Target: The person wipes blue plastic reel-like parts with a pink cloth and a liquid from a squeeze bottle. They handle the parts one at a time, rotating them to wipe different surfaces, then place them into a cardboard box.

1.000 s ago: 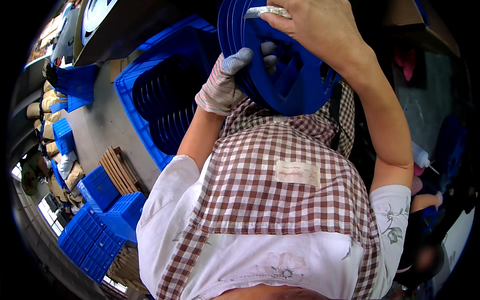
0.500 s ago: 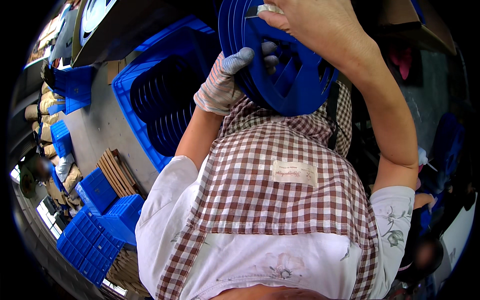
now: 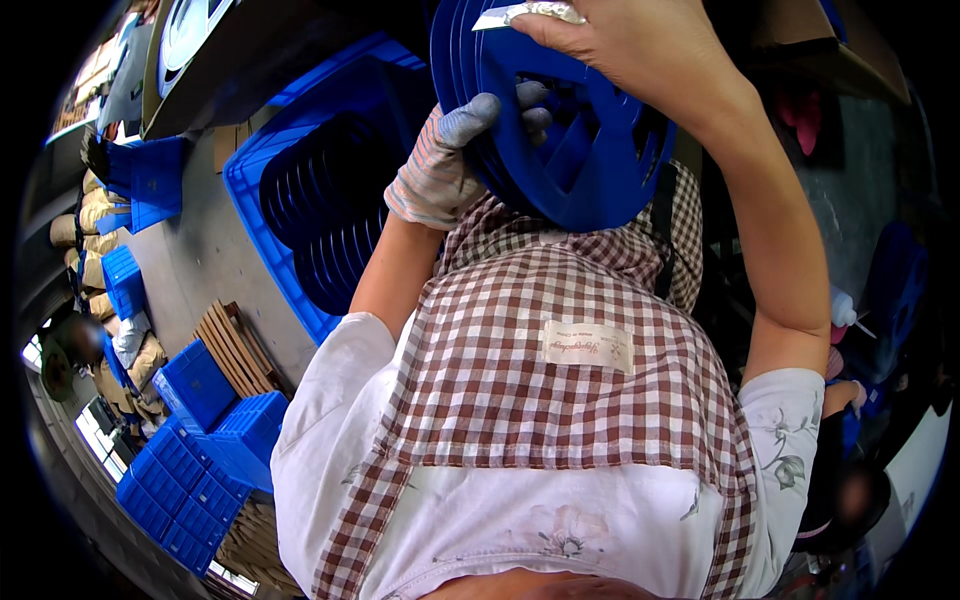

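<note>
My left hand, in a striped work glove with grey fingertips, grips several stacked blue plastic reels by their edge. Its thumb lies on the rim and its fingers come through an opening of the front reel. The reels stand tilted in front of my checked apron. In my bare right hand is a small knife with a flat blade and a pale wrapped handle. Thumb and fingers pinch that handle, and the blade lies across the upper rim of the reels. The top of the stack is cut off by the picture's edge.
A large blue crate with rows of dark reels stands to my left. Beyond it are a wooden pallet and stacked blue crates. On the right are a white nozzle bottle and another person.
My right hand has shifted the knife a little to the left along the reels' upper rim, and more of the blade shows. The reels and my left hand have moved slightly left.
</note>
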The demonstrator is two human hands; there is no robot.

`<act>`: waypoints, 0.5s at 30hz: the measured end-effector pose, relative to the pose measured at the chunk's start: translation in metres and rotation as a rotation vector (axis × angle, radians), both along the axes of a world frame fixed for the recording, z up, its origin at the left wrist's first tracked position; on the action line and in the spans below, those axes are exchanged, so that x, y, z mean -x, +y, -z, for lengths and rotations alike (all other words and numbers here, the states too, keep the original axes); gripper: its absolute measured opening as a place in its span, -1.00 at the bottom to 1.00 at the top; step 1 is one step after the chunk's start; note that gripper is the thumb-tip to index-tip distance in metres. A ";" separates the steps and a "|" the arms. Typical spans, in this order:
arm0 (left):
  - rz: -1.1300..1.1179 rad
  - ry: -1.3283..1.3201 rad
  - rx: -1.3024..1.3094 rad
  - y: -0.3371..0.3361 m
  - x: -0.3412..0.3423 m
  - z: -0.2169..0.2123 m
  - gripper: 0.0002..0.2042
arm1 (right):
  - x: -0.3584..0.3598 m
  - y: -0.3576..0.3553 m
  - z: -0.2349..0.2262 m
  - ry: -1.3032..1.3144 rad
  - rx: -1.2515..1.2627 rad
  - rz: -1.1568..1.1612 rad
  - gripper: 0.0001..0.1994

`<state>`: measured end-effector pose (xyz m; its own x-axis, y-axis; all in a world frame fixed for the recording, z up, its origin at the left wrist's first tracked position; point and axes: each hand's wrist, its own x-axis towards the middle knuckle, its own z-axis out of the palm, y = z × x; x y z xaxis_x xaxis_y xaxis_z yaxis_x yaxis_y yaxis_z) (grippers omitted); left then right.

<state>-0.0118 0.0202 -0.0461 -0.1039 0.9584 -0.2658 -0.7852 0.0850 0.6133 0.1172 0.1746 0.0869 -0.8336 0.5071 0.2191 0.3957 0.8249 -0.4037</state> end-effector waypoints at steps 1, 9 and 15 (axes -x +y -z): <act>-0.001 -0.003 0.008 0.001 0.000 0.000 -0.47 | 0.001 0.000 0.003 0.007 0.008 0.011 -0.70; -0.016 0.031 0.031 -0.001 -0.001 -0.002 -0.40 | 0.005 0.003 0.019 -0.011 -0.146 -0.022 -0.73; -0.015 -0.014 0.031 0.002 -0.004 -0.003 -0.47 | 0.004 0.000 0.018 -0.030 -0.214 -0.086 -0.77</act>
<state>-0.0080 0.0225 -0.0430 -0.1140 0.9480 -0.2972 -0.7953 0.0922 0.5991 0.1127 0.1748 0.0684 -0.8793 0.3789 0.2886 0.3296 0.9215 -0.2055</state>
